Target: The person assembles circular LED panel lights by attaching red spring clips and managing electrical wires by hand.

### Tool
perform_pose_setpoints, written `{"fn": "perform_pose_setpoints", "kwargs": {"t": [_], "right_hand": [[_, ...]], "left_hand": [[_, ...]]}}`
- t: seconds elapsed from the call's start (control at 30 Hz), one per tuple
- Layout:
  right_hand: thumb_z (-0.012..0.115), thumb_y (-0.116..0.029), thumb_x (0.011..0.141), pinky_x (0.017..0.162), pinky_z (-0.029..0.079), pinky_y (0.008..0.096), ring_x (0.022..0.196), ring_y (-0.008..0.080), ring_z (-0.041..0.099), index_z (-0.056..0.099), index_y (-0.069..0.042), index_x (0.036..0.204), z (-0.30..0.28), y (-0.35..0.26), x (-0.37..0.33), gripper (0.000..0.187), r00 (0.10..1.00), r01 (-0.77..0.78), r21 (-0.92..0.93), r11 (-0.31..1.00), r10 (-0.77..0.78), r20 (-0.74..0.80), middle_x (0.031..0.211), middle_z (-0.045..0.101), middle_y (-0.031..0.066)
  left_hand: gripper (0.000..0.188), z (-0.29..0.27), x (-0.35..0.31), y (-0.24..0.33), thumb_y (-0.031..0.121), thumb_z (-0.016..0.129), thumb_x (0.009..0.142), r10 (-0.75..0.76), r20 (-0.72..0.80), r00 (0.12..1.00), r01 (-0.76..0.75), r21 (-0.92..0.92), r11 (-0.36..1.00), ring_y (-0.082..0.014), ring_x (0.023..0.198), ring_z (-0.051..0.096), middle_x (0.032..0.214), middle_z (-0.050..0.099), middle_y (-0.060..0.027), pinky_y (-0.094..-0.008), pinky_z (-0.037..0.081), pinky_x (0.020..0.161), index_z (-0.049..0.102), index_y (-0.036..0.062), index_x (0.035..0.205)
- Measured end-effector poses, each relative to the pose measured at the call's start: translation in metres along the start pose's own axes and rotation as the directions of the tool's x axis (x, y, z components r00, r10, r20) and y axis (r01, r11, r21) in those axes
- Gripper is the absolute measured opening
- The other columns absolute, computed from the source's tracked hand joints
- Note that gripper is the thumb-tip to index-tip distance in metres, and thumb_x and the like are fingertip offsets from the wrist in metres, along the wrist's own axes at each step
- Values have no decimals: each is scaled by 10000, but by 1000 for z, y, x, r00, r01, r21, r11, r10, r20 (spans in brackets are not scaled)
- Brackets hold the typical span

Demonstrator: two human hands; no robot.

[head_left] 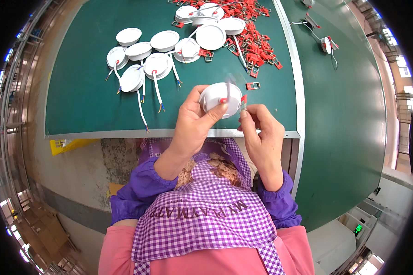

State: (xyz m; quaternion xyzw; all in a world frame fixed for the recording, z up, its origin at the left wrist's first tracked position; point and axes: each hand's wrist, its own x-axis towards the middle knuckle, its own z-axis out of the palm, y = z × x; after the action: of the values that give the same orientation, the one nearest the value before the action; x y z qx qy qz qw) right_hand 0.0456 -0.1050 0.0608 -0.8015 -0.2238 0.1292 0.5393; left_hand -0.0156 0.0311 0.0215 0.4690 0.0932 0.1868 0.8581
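Near the front edge of the green table, my left hand [195, 117] grips a round white downlight housing [231, 98], thumb across its back beside a red cable grommet. The housing's cable is smeared by motion. Just to the right, my right hand [261, 133] pinches a small red and metal spring clip [243, 101] between thumb and forefinger, close against the housing's side. A single red clip [253, 85] lies on the table behind the hands. I cannot tell whether the held clip touches the housing.
Several white downlights [157, 65] with trailing cables stand at the left and back. A heap of red clips [257, 43] spreads at the back right. Past a pale metal rail [293, 55] runs another green surface [339, 137] carrying a downlight with clips [326, 45].
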Motion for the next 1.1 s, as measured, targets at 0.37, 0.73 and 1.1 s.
{"fn": "perform_pose_setpoints", "kwargs": {"t": [0.37,0.73,1.1], "right_hand": [[646,34,792,607,514,280,681,198,655,659,11,951,6,11,1,162,909,316,-82,945,-326,-258,834,666,131],[654,15,793,571,486,299,638,215,628,646,3,928,11,6,0,136,940,233,-173,957,-267,-212,776,633,116],[621,22,845,589,505,260,662,154,662,612,20,951,17,17,2,106,971,124,10,992,-119,-205,790,648,112]], "left_hand": [[301,9,0,-3,19,575,913,-77,-96,992,66,-111,992,-179,1057,585,1141,576,-86,-345,503,904,444,42,1183],[307,12,0,-10,45,641,886,142,-83,986,-136,72,988,-118,970,589,1062,603,-73,-256,504,834,475,5,1142],[281,4,0,-8,53,641,888,51,-61,997,-42,134,990,-104,944,595,1032,619,-57,-242,498,799,501,6,1128]]}}
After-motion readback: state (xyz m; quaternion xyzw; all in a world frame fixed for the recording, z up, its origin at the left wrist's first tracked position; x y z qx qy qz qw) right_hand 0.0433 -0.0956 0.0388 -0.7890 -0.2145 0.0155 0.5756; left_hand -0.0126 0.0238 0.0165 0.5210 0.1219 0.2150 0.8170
